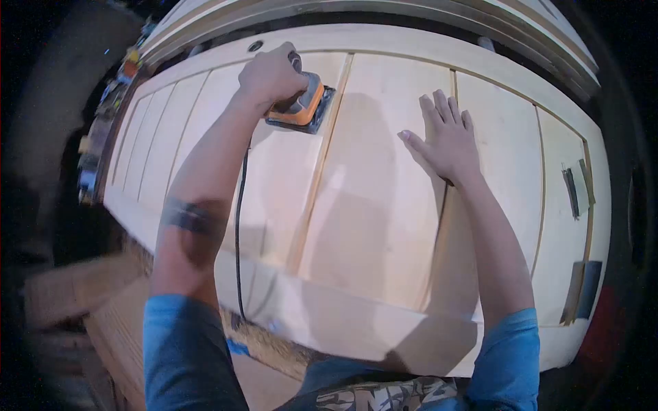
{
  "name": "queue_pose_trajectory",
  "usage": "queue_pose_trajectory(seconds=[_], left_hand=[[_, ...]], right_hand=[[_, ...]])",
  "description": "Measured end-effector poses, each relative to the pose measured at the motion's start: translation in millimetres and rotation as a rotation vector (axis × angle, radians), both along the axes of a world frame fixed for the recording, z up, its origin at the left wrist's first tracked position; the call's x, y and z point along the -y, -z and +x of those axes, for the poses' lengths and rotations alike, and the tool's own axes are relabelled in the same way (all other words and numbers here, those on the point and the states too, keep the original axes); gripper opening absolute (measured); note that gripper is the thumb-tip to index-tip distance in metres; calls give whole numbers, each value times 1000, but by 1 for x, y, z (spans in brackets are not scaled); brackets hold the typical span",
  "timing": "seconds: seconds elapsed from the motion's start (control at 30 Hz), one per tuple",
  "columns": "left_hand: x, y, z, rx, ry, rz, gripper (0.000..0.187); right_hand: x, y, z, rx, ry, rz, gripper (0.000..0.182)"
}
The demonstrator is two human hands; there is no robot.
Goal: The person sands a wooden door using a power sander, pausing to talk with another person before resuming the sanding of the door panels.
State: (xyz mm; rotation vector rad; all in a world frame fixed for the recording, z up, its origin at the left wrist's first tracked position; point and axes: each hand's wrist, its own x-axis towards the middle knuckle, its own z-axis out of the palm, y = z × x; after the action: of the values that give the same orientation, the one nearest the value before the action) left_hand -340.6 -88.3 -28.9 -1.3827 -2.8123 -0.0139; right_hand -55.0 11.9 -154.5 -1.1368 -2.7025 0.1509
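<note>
A pale wooden door panel (356,185) with grooved vertical sections lies flat in front of me. At its upper left, my left hand (274,77) is wrapped round an orange and black power sander (306,103), whose flat pad rests on the wood beside a groove. A black cord (239,226) runs from near the sander down over the panel's near edge. My right hand (449,137) lies on the panel to the right of centre, palm down with fingers spread, holding nothing.
Dark folded strips (571,193) and a dark sheet (588,289) lie at the panel's right end. More long boards (384,15) stand beyond the far edge. Wooden planks (123,329) are at the lower left, and assorted small items (89,164) line the left side.
</note>
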Motion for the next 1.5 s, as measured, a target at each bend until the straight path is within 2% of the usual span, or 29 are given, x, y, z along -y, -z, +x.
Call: queue_pose_trajectory(seconds=[0.07, 0.2, 0.3, 0.5, 0.63, 0.8, 0.9, 0.93, 1.13, 1.27, 1.4, 1.5], left_hand=[[-36, -5, -23, 43, 49, 14, 55], [-67, 2, -66, 56, 48, 19, 70], [-70, 3, -95, 29, 49, 34, 62], [-59, 3, -148, 34, 6, 3, 68], [-47, 9, -173, 49, -43, 8, 65], [-69, 3, -121, 25, 48, -10, 61], [-84, 1, -85, 61, 2, -1, 58], [-87, -1, -74, 66, 80, 6, 55], [-111, -6, -6, 81, 81, 11, 53], [-103, -8, -25, 83, 54, 11, 55], [-83, 0, -83, 24, 12, -11, 63], [-83, -2, -86, 18, -14, -32, 63]], right_hand=[[-3, -7, -6, 41, 67, -36, 86], [-5, -8, -10, 56, 82, -19, 83], [-5, -9, -11, 40, 112, -26, 81], [1, -16, -12, 32, 104, -70, 81], [0, -10, -10, 11, 98, -58, 82], [1, -13, -9, 3, 87, -59, 83], [2, -16, -9, -3, 82, -76, 83], [1, -14, -8, -1, 75, -71, 82], [0, -10, -7, -22, 63, -65, 83], [0, -14, -7, 18, 63, -70, 83], [0, -11, -6, 25, 49, -45, 82], [-2, -13, -8, 30, 52, -43, 82]])
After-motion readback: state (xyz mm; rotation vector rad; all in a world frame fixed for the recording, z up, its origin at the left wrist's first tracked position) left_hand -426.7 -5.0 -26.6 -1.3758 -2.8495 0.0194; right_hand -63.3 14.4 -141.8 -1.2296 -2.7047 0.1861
